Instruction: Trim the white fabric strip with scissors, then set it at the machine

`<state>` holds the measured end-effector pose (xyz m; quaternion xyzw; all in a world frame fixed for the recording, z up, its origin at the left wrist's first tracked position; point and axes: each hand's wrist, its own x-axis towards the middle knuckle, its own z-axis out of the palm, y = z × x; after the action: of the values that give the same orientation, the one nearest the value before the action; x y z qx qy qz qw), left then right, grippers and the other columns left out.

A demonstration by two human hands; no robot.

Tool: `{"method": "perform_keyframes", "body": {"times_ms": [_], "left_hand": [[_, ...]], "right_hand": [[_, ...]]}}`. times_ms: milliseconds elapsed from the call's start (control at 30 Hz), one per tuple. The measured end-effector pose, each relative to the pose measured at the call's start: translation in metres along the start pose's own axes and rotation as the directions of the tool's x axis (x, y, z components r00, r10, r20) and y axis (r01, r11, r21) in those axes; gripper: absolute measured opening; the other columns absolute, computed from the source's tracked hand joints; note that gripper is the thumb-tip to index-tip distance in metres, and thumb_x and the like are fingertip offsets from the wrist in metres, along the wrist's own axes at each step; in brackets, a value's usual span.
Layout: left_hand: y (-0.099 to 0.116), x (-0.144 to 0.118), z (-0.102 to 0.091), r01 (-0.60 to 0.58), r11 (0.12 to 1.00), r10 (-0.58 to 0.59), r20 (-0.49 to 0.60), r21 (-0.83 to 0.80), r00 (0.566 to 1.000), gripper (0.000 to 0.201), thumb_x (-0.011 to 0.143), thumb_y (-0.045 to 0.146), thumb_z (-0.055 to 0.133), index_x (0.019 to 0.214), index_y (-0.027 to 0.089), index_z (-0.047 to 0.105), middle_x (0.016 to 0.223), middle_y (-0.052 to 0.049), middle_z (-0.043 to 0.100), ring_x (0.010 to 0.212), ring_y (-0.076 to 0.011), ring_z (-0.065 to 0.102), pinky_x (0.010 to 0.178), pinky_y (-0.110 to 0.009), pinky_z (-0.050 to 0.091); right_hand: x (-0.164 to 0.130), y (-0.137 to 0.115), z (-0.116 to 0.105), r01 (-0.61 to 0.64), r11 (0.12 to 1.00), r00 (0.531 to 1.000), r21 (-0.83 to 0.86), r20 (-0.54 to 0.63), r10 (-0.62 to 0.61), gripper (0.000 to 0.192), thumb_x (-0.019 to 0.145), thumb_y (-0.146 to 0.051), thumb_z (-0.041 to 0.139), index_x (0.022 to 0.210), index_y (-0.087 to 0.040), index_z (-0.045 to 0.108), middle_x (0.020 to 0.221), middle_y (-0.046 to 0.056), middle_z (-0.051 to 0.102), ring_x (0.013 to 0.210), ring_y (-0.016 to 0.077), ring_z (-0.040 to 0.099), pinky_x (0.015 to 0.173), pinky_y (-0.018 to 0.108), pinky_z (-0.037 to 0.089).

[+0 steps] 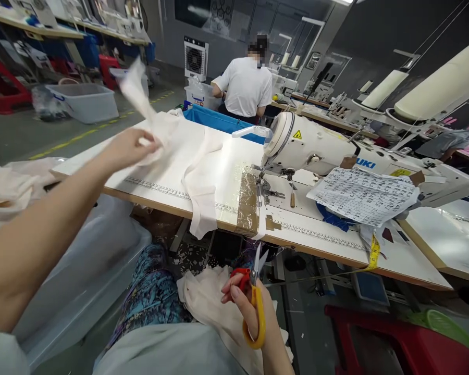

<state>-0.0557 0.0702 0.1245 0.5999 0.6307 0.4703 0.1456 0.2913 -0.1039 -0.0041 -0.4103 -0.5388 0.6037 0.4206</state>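
My left hand (131, 148) reaches over the left part of the sewing table, fingers pinched at a pale cream fabric piece (138, 96). The piece is smeared by motion, its upper end swung up in the air. Another cream fabric strip (203, 195) lies across the table and hangs over its front edge. Above my lap, my right hand (254, 307) holds scissors (260, 312) with one red and one yellow handle loop. Their blades point up toward the table edge and stand slightly apart. A heap of cream fabric (214, 297) rests on my lap below.
The white sewing machine (316, 143) stands on the table (172, 203), a written paper sheet (363, 192) hanging on it. A yellow tape measure (374, 252) dangles at the right. More fabric (15, 190) is piled at the left. A person in white (248, 83) sits beyond; a red stool (394, 338) is at right.
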Motion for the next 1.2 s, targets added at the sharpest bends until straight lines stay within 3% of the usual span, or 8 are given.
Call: {"method": "perform_keyframes", "body": {"times_ms": [100, 267, 367, 567, 800, 967, 1067, 1200], "left_hand": [[-0.015, -0.055, 0.027, -0.071, 0.982, 0.081, -0.053, 0.177, 0.995, 0.024, 0.075, 0.039, 0.068, 0.086, 0.018, 0.072, 0.087, 0.0, 0.067, 0.064, -0.0129, 0.057, 0.06, -0.022, 0.044], [-0.031, -0.16, 0.079, 0.007, 0.982, -0.055, 0.248, 0.189, 0.967, 0.035, 0.084, 0.05, 0.058, 0.094, 0.019, 0.068, 0.093, -0.005, 0.069, 0.074, -0.0213, 0.06, 0.058, -0.027, 0.044], [-0.037, -0.185, 0.111, 0.079, 0.997, -0.076, 0.262, 0.002, 0.962, 0.034, 0.084, 0.049, 0.054, 0.095, 0.018, 0.064, 0.103, -0.01, 0.067, 0.095, -0.0256, 0.06, 0.074, -0.029, 0.047], [-0.024, -0.235, 0.13, 0.205, 0.979, -0.199, 0.178, -0.016, 0.964, 0.026, 0.096, 0.04, 0.031, 0.085, 0.022, 0.047, 0.068, 0.001, 0.053, 0.058, -0.0169, 0.052, 0.056, -0.025, 0.039], [-0.027, -0.312, 0.086, 0.07, 0.965, -0.251, 0.812, 0.254, 0.526, 0.018, 0.089, 0.027, 0.038, 0.094, 0.02, 0.054, 0.06, 0.0, 0.05, 0.054, -0.019, 0.05, 0.053, -0.027, 0.032], [0.015, -0.286, 0.051, 0.653, 0.736, -0.094, 0.928, -0.18, 0.361, 0.041, 0.09, 0.056, 0.047, 0.1, 0.019, 0.062, 0.071, -0.003, 0.061, 0.06, -0.0161, 0.056, 0.055, -0.024, 0.042], [0.038, -0.26, 0.06, 0.712, 0.638, -0.038, 0.911, -0.295, 0.411, 0.045, 0.087, 0.055, 0.055, 0.117, 0.021, 0.059, 0.094, -0.008, 0.068, 0.078, -0.021, 0.063, 0.066, -0.028, 0.048], [0.045, -0.244, 0.09, 0.284, 0.943, -0.069, 0.729, -0.176, 0.681, 0.028, 0.089, 0.045, 0.054, 0.085, 0.02, 0.068, 0.078, -0.003, 0.061, 0.068, -0.0158, 0.053, 0.057, -0.023, 0.04]], "right_hand": [[-0.012, 0.012, -0.007, -0.05, 0.998, 0.998, 0.026, -0.037, 0.05, 0.027, 0.087, -0.046, 0.062, 0.085, -0.02, 0.058, 0.082, 0.006, 0.065, 0.067, 0.0191, 0.066, 0.066, 0.033, 0.056], [-0.014, 0.022, -0.005, -0.113, 0.993, 0.994, 0.03, 0.001, 0.113, 0.028, 0.088, -0.048, 0.06, 0.083, -0.02, 0.057, 0.082, 0.005, 0.063, 0.066, 0.0177, 0.064, 0.066, 0.032, 0.054], [-0.011, 0.022, 0.002, -0.131, 0.99, 0.991, 0.054, 0.04, 0.129, 0.028, 0.088, -0.048, 0.06, 0.084, -0.02, 0.057, 0.083, 0.005, 0.063, 0.068, 0.017, 0.063, 0.067, 0.031, 0.053], [-0.014, 0.02, -0.002, -0.147, 0.986, 0.988, 0.079, 0.05, 0.144, 0.028, 0.088, -0.047, 0.06, 0.085, -0.02, 0.056, 0.084, 0.004, 0.061, 0.068, 0.0157, 0.061, 0.068, 0.03, 0.052], [-0.028, 0.029, -0.021, -0.104, 0.993, 0.995, 0.062, 0.001, 0.104, 0.025, 0.091, -0.044, 0.059, 0.086, -0.02, 0.055, 0.083, 0.003, 0.06, 0.066, 0.0147, 0.061, 0.066, 0.029, 0.052], [-0.027, 0.024, -0.02, -0.077, 0.997, 0.997, 0.022, -0.016, 0.078, 0.026, 0.089, -0.045, 0.059, 0.083, -0.02, 0.055, 0.08, 0.003, 0.06, 0.065, 0.015, 0.062, 0.064, 0.028, 0.05], [-0.027, 0.02, -0.022, -0.097, 0.994, 0.995, -0.052, 0.0, 0.097, 0.03, 0.087, -0.05, 0.06, 0.084, -0.021, 0.053, 0.08, 0.003, 0.059, 0.065, 0.0162, 0.06, 0.063, 0.029, 0.05], [-0.03, 0.009, -0.035, -0.157, 0.952, 0.981, -0.264, 0.069, 0.181, 0.034, 0.087, -0.053, 0.058, 0.083, -0.021, 0.05, 0.078, 0.001, 0.055, 0.067, 0.0151, 0.054, 0.062, 0.028, 0.045]]}}
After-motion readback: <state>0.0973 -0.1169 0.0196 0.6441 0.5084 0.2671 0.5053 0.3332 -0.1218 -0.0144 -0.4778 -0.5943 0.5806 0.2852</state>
